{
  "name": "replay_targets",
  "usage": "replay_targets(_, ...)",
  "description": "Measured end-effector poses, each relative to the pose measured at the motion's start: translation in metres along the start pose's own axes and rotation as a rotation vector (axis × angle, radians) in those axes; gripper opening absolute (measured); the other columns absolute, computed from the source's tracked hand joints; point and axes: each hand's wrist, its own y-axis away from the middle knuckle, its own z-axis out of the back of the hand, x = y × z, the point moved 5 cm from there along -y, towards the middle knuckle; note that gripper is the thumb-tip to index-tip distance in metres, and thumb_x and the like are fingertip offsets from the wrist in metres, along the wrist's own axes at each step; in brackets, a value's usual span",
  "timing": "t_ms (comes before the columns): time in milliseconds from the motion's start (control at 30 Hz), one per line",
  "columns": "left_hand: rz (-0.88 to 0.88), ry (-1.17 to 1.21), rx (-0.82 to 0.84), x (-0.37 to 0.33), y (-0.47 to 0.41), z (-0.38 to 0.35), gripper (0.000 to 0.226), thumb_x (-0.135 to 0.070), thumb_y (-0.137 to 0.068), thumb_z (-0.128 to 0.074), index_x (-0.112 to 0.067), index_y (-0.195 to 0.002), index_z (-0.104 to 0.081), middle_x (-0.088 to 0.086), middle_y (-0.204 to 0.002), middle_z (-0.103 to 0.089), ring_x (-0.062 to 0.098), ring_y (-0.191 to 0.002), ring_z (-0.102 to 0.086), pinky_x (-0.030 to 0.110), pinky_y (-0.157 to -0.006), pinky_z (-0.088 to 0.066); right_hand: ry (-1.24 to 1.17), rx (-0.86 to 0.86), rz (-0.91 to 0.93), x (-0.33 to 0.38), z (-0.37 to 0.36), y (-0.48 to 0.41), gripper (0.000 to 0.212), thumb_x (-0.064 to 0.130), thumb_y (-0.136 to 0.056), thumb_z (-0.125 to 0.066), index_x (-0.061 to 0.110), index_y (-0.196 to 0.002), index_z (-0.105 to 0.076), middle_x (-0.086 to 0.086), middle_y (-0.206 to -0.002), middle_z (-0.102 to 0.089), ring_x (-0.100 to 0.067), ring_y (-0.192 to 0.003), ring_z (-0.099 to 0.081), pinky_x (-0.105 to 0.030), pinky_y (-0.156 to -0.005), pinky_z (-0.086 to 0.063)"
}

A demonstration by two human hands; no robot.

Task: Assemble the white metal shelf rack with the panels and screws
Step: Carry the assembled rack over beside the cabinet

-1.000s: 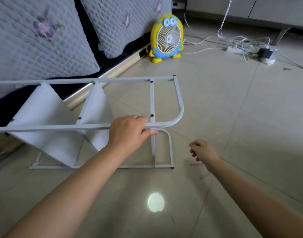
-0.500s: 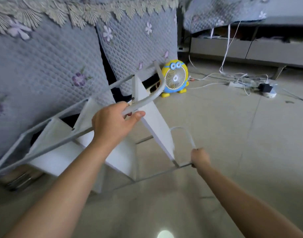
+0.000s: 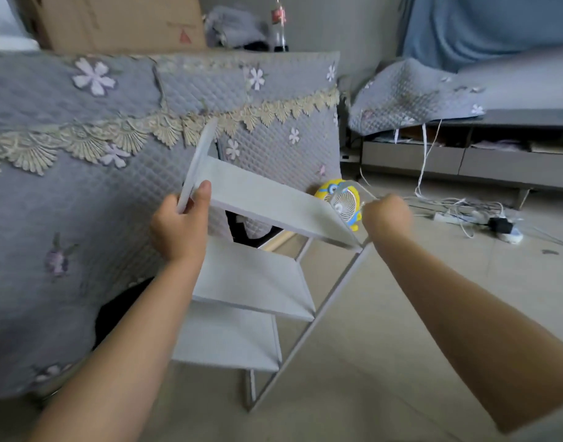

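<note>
The white metal shelf rack (image 3: 251,279) stands nearly upright on the floor in front of me, with three white panels stepped one below another. My left hand (image 3: 181,224) grips the left side frame tube near its top, thumb up against the top panel (image 3: 274,199). My right hand (image 3: 387,215) is closed around the right side frame at the top corner. The right frame tube (image 3: 312,330) slopes down to the floor. No screws are visible.
A sofa under a grey quilted flowered cover (image 3: 82,186) stands close on the left. A yellow mini fan (image 3: 340,199) sits on the floor behind the rack. A power strip and tangled cables (image 3: 478,215) lie at the right. A low grey cabinet (image 3: 465,161) lines the back wall.
The rack has swung from lying on its side on the floor to almost upright. My right hand went from free to gripping the right frame. My view tilted up.
</note>
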Motion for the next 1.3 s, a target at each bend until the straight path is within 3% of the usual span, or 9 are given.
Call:
replay_targets(233,0.252,0.149,-0.039,0.026,0.010,0.002,0.052,-0.068,-0.061,-0.048,-0.016,-0.060,-0.046,0.020,-0.082,-0.064,0.037,-0.082,-0.060,0.043,-0.074,-0.049,0.148,-0.104,0.175,0.062,0.018,-0.005,0.021,0.004,-0.085,-0.045,-0.001,-0.102,-0.056,-0.018,-0.108,-0.061,-0.036,-0.101,-0.056,-0.032,-0.076,-0.042)
replay_targets(300,0.271,0.159,-0.012,0.030,0.015,-0.003,0.048,-0.060,-0.068,-0.049,-0.012,-0.071,-0.051,0.017,-0.085,-0.063,0.036,-0.086,-0.060,0.043,-0.077,-0.048,0.193,-0.133,0.195,0.068,0.020,-0.004,0.022,0.004,-0.084,-0.046,0.000,-0.104,-0.056,-0.017,-0.108,-0.061,-0.035,-0.101,-0.056,-0.032,-0.073,-0.040)
replay_targets(400,0.274,0.074,0.029,0.026,0.008,-0.010,0.045,-0.040,-0.084,-0.053,-0.001,-0.106,-0.048,0.021,-0.112,-0.056,0.036,-0.102,-0.053,0.045,-0.087,-0.044,0.240,-0.154,0.199,0.070,0.019,-0.003,0.023,0.005,-0.085,-0.046,0.001,-0.105,-0.055,-0.016,-0.108,-0.061,-0.034,-0.097,-0.056,-0.030,-0.069,-0.037)
replay_targets(500,0.246,-0.107,-0.007,0.018,0.000,-0.006,0.064,-0.030,-0.085,-0.061,0.008,-0.129,-0.034,0.026,-0.135,-0.034,0.037,-0.126,-0.033,0.044,-0.101,-0.032,0.303,-0.116,0.240,0.080,0.009,0.000,0.020,0.006,-0.084,-0.047,0.001,-0.102,-0.055,-0.014,-0.098,-0.062,-0.030,-0.082,-0.053,-0.029,-0.066,-0.039)
replay_targets(600,0.026,-0.234,-0.010,-0.005,-0.014,0.006,0.077,-0.030,-0.082,-0.064,0.004,-0.139,-0.026,0.024,-0.140,-0.028,0.036,-0.130,-0.027,0.043,-0.104,-0.023,0.391,-0.036,0.287,0.094,-0.005,0.009,0.020,0.008,-0.085,-0.047,0.001,-0.102,-0.055,-0.012,-0.090,-0.056,-0.031,-0.084,-0.052,-0.029,-0.068,-0.038)
replay_targets(700,0.148,-0.319,0.028,-0.015,-0.038,0.025,0.078,-0.031,-0.085,-0.060,0.000,-0.144,-0.019,0.021,-0.144,-0.026,0.032,-0.132,-0.026,0.039,-0.104,-0.023,0.435,0.047,0.267,0.104,-0.011,0.024,0.022,0.009,-0.085,-0.045,0.002,-0.102,-0.055,-0.015,-0.102,-0.059,-0.034,-0.096,-0.055,-0.030,-0.071,-0.038)
replay_targets(933,0.335,-0.677,0.361,-0.006,-0.054,0.059,0.070,-0.026,-0.086,-0.061,0.003,-0.138,-0.024,0.023,-0.137,-0.034,0.040,-0.120,-0.041,0.045,-0.088,-0.039,0.599,0.228,0.174,0.132,-0.027,0.047,0.029,0.013,-0.090,-0.041,0.003,-0.115,-0.054,-0.015,-0.121,-0.056,-0.033,-0.113,-0.053,-0.031,-0.088,-0.042)
replay_targets(1067,0.399,-0.773,0.491,-0.001,-0.069,0.064,0.045,-0.022,-0.088,-0.057,0.007,-0.117,-0.039,0.025,-0.112,-0.055,0.041,-0.096,-0.056,0.037,-0.065,-0.039,0.780,0.318,0.171,0.135,-0.033,0.041,0.036,0.015,-0.097,-0.030,0.006,-0.124,-0.052,-0.014,-0.127,-0.053,-0.033,-0.117,-0.051,-0.034,-0.089,-0.041)
replay_targets(1300,0.451,-0.876,0.747,0.014,-0.098,0.054,0.030,-0.021,-0.091,-0.052,0.007,-0.103,-0.049,0.015,-0.088,-0.055,0.028,-0.073,-0.050,0.030,-0.059,-0.037,0.718,0.326,-0.035,0.135,-0.039,0.034,0.039,0.028,-0.101,-0.026,-0.001,-0.115,-0.047,-0.019,-0.118,-0.058,-0.038,-0.112,-0.053,-0.037,-0.086,-0.042)
